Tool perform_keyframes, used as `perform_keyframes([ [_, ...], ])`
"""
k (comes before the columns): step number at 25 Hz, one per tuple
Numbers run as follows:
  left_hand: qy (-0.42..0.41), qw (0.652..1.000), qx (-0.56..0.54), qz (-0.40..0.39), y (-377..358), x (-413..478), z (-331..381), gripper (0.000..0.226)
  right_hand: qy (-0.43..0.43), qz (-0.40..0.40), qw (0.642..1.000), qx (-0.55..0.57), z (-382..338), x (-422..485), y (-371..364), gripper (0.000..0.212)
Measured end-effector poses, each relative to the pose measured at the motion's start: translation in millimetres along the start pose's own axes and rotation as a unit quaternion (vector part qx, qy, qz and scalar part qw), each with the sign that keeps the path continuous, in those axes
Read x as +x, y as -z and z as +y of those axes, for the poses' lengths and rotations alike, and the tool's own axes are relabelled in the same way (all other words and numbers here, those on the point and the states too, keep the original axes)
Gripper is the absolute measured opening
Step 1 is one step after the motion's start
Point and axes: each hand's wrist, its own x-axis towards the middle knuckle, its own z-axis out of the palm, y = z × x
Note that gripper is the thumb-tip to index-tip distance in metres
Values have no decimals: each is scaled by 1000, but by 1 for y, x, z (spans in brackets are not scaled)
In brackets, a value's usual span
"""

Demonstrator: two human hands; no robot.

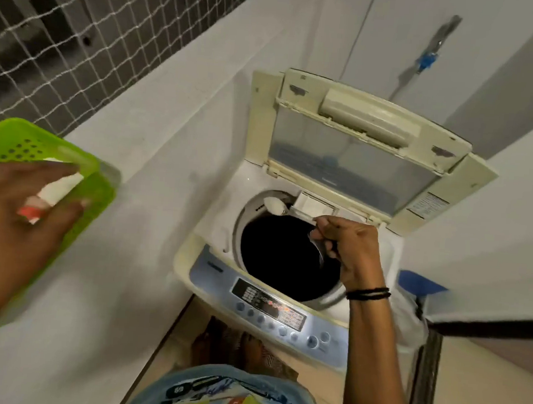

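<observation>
The spoon (302,216), heaped with white powder (274,205), reaches out to the left and away from the right hand (355,252). Its loaded bowl sits beyond the fingertips, over the far rim of the drum (283,257) and just beside the small detergent drawer (314,204) at the back of the washing machine (218,226). The right grip is closed tight: the fingers are curled under and pinch the thin handle at its near end, while the hand itself hangs above the drum's dark opening. A shiny curved piece shows below those fingers, but what it is cannot be told. The lid (358,158) stands folded up and back behind the hand, and black bands (368,293) circle the wrist. The left hand (18,214), blurred, is well apart from the machine, over a green basket (40,142) that rests on the white ledge (168,130). Its grip is only partly closed, with fingers above and thumb below a white packet (58,192) that has a red-and-white end. The packet lies across the palm with its white end toward the basket; whether it touches the basket cannot be told through the blur. The control panel (270,304) runs along the machine's near edge, facing the person, and netting (49,25) hangs above the ledge.
</observation>
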Motion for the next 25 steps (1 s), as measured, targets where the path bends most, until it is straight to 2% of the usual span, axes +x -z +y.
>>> perform_keyframes([
  [2, -22, 996, -81, -17, -40, 10, 37, 39, -13, 51, 999, 5, 17, 16, 28, 21],
  [3, -40, 991, -121, -47, -69, 14, 60, 38, -22, 75, 997, 8, 25, 25, 40, 18],
  [4, -22, 983, -159, -92, -102, 16, 85, 38, -30, 98, 995, 15, 34, 36, 53, 14],
  [7, 103, 928, -297, -198, -201, 29, 128, 36, -51, 156, 986, 39, 60, 70, 75, 10],
  [9, 191, 894, -325, -241, -258, 37, 139, 32, -68, 187, 979, 29, 77, 91, 80, 15],
  [11, 314, 838, -359, -266, -307, 42, 151, 31, -85, 203, 975, 19, 93, 109, 81, 17],
  [13, 426, 765, -388, -287, -348, 45, 158, 31, -95, 212, 972, 18, 106, 125, 76, 17],
  [15, 494, 703, -408, -310, -381, 50, 164, 27, -95, 234, 968, 3, 120, 141, 68, 17],
  [17, 527, 670, -420, -313, -407, 55, 169, 23, -80, 251, 964, -26, 129, 154, 59, 18],
  [20, 547, 651, -449, -276, -435, 64, 176, 21, -50, 246, 965, -76, 140, 165, 37, 18],
  [23, 551, 660, -453, -236, -451, 66, 174, 11, -23, 234, 961, -143, 148, 166, 16, 16],
  [25, 550, 660, -451, -241, -457, 65, 165, 10, 20, 215, 956, -197, 153, 160, 4, 18],
])
